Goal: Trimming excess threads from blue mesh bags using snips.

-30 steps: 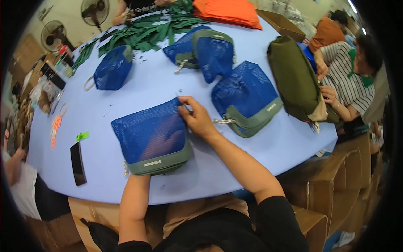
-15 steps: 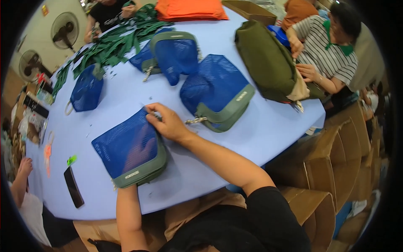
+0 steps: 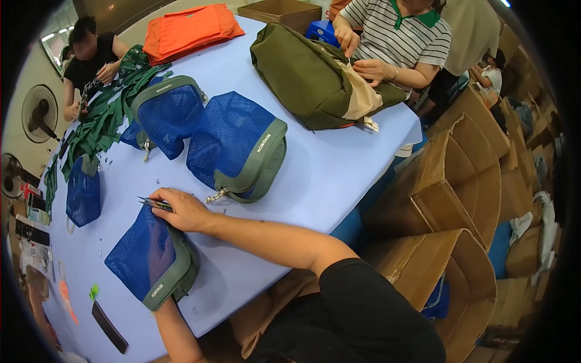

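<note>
My left hand (image 3: 161,247) is inside a blue mesh pouch (image 3: 134,261) with a grey-green zip border; it shows dimly through the mesh, fingers stretched out rather than gripping. A pair of dark, pointed thread snips (image 3: 155,204) is held in my right hand (image 3: 184,209), which rests at the pouch's far corner. The snips' tips point left, past the mesh. Just beyond my right hand lies a second blue mesh pouch (image 3: 225,136) with a corded zip pull, and a third pouch (image 3: 169,112) stands behind it.
Another blue pouch (image 3: 83,192) lies left. Green strips (image 3: 97,124) and orange fabric (image 3: 192,31) are at the far side. A phone (image 3: 109,327) lies near left. Across the table, a co-worker's hands (image 3: 370,68) work on an olive bag (image 3: 305,78). Cardboard boxes (image 3: 457,175) stand right.
The view has swung right, so the table's things appear farther left. My right hand has turned at the pouch corner, and the snips show more plainly. My left hand stays inside the pouch.
</note>
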A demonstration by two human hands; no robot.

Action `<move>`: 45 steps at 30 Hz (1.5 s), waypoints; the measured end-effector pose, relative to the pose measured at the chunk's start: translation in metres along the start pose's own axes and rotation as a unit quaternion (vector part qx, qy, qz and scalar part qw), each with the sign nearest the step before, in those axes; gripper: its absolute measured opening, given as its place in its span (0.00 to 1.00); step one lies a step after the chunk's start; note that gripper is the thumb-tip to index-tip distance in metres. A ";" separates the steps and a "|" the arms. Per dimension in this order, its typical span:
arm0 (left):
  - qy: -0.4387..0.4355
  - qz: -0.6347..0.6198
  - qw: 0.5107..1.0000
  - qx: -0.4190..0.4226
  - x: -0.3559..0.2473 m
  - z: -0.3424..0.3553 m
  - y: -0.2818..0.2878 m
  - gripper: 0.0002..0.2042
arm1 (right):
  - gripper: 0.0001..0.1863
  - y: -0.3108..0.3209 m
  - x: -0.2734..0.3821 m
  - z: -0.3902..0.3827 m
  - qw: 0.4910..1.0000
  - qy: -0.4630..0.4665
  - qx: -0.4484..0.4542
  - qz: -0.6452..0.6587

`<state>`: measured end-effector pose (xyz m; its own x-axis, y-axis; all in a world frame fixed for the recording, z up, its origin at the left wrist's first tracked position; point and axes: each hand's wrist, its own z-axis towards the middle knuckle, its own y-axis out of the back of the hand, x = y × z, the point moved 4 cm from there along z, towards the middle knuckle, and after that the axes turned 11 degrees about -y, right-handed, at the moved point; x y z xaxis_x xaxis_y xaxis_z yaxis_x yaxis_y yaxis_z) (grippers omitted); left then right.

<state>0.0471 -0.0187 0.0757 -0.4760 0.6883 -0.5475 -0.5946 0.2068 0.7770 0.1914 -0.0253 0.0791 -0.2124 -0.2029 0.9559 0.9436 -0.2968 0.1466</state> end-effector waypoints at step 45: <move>0.012 -0.291 0.954 -0.071 -0.039 -0.039 0.019 0.19 | 0.26 0.026 -0.048 0.019 0.948 -0.139 -0.215 0.188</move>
<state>0.0292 -0.0685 0.1002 -0.0526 0.4694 -0.8814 -0.8440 0.4509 0.2905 0.2315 -0.0052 0.0419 0.2494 -0.1339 0.9591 0.7366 -0.6167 -0.2777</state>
